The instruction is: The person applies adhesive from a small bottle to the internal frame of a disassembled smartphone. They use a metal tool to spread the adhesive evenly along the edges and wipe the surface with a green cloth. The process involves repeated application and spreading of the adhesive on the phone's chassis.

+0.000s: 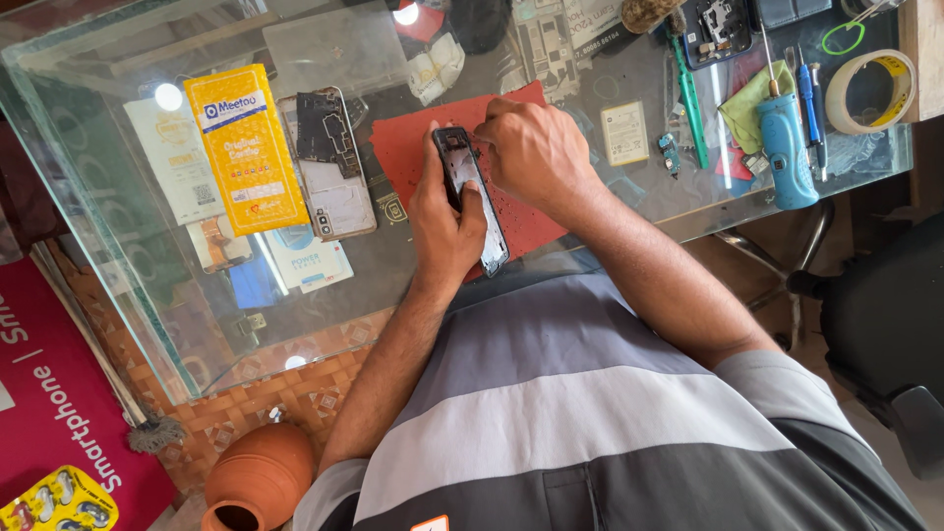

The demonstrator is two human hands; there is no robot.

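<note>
Left hand [444, 221] gripped phone frame [472, 202] on edge, fingers wrapped round it, over red mat [413, 143] on glass table [118, 256] | right hand [536, 147] curled at frame's upper end, fingertips pinched; whether it held anything, cannot tell | opened phone [329, 162] and yellow box [246, 147] lay left | blue tool [787, 147] and tape roll [870, 90] right

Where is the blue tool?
The blue tool lies on the glass table, far right in the head view, between the green cloth and tape roll.
</note>
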